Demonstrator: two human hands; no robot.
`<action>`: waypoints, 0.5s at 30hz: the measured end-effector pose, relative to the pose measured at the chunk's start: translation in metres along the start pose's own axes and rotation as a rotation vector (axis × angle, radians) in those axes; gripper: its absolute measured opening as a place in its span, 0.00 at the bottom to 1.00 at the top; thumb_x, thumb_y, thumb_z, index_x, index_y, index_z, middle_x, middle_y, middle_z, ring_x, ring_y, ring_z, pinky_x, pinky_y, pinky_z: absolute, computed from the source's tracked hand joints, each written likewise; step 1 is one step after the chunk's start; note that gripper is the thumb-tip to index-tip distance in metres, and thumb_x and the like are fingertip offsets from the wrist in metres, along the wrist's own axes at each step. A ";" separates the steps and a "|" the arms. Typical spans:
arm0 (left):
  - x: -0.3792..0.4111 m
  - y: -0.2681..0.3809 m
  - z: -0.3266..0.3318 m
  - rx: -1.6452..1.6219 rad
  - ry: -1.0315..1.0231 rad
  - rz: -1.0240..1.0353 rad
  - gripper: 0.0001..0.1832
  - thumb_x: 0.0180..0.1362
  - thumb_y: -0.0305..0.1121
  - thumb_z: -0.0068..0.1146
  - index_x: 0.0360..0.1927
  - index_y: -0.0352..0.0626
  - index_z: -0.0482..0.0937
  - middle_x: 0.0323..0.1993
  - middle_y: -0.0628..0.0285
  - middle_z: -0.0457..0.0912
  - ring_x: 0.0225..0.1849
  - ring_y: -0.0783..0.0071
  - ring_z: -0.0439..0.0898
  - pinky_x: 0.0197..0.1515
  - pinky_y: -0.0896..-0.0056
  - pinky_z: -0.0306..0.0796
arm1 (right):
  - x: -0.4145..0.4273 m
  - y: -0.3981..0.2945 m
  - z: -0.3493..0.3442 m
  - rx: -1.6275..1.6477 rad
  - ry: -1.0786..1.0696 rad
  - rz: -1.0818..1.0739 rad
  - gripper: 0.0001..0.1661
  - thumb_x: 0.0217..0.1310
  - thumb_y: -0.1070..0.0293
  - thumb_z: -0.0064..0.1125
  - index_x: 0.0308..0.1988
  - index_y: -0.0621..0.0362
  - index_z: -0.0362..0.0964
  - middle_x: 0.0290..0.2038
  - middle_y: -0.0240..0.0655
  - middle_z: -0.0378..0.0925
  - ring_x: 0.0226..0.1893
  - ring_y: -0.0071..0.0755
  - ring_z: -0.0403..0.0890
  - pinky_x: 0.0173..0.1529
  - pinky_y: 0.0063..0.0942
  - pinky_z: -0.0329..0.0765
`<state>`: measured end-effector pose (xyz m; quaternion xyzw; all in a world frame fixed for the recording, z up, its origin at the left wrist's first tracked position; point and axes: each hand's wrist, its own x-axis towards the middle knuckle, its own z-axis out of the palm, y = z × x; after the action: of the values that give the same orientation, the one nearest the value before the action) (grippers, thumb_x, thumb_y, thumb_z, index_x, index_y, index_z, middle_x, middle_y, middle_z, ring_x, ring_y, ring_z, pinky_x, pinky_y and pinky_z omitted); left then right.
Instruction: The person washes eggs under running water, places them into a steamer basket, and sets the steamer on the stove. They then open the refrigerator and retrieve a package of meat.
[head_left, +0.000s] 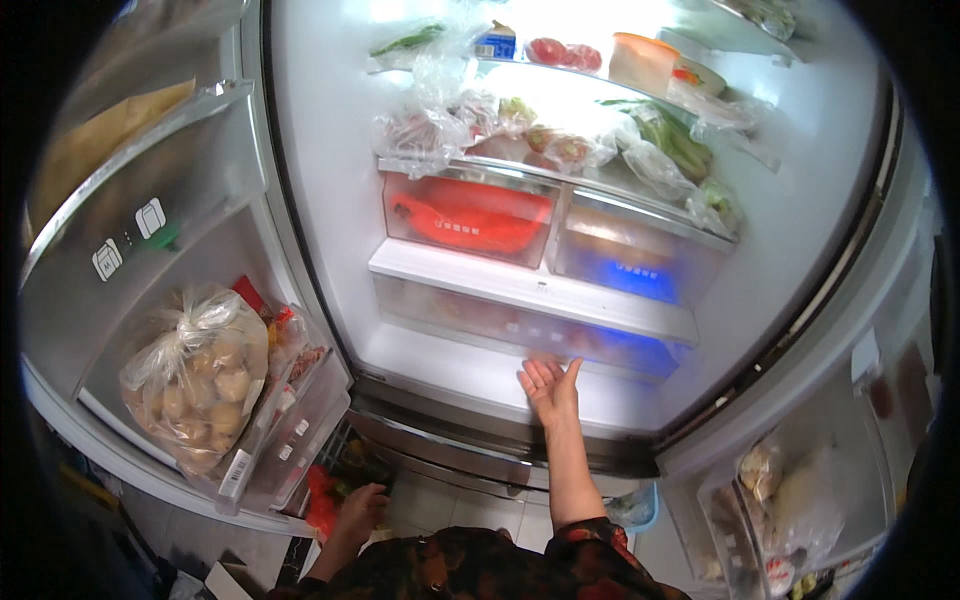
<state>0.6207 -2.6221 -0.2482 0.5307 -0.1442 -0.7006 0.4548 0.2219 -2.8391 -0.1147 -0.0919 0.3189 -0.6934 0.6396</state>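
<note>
An open refrigerator stands in front of me. My right hand (553, 386) reaches palm up, fingers apart, to the front of the bottom frosted drawer (480, 315), its fingertips near the drawer's lower edge; whether they touch it I cannot tell. Nothing lies in that palm. Low at the left, my left hand (364, 510) is beside a red plastic bag (322, 499); whether it grips anything is unclear. Above the bottom drawer are two clear drawers, the left one (469, 221) with something red inside. Bagged vegetables (664, 139) lie on the shelf over them.
The left door (60, 390) bears a knotted plastic bag of round, light brown food (214, 390) in its bin. At the right, the other open door holds bagged food (795, 495). A blue plastic container (651, 510) stands on the floor below the refrigerator.
</note>
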 end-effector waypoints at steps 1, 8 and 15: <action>-0.001 0.005 0.014 0.064 -0.005 0.032 0.16 0.69 0.44 0.57 0.51 0.46 0.81 0.37 0.63 0.83 0.33 0.72 0.80 0.36 0.68 0.76 | 0.008 0.004 0.004 0.037 -0.006 0.015 0.63 0.66 0.24 0.40 0.74 0.68 0.35 0.72 0.60 0.54 0.70 0.59 0.64 0.69 0.56 0.69; -0.004 0.015 0.075 0.348 -0.065 0.114 0.16 0.69 0.43 0.59 0.51 0.45 0.81 0.36 0.64 0.85 0.26 0.75 0.80 0.31 0.71 0.77 | 0.015 0.016 0.030 0.217 -0.005 0.052 0.73 0.58 0.16 0.37 0.75 0.63 0.19 0.77 0.58 0.35 0.77 0.63 0.44 0.74 0.56 0.57; -0.012 0.024 0.095 0.376 -0.106 0.181 0.15 0.70 0.43 0.58 0.51 0.44 0.81 0.36 0.64 0.85 0.26 0.76 0.80 0.31 0.72 0.77 | 0.008 0.021 0.031 0.184 -0.010 0.021 0.75 0.57 0.14 0.35 0.75 0.64 0.19 0.77 0.56 0.37 0.77 0.64 0.45 0.72 0.56 0.60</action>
<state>0.5501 -2.6524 -0.1869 0.5535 -0.3433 -0.6444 0.4006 0.2547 -2.8564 -0.1041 -0.0330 0.2516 -0.7126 0.6541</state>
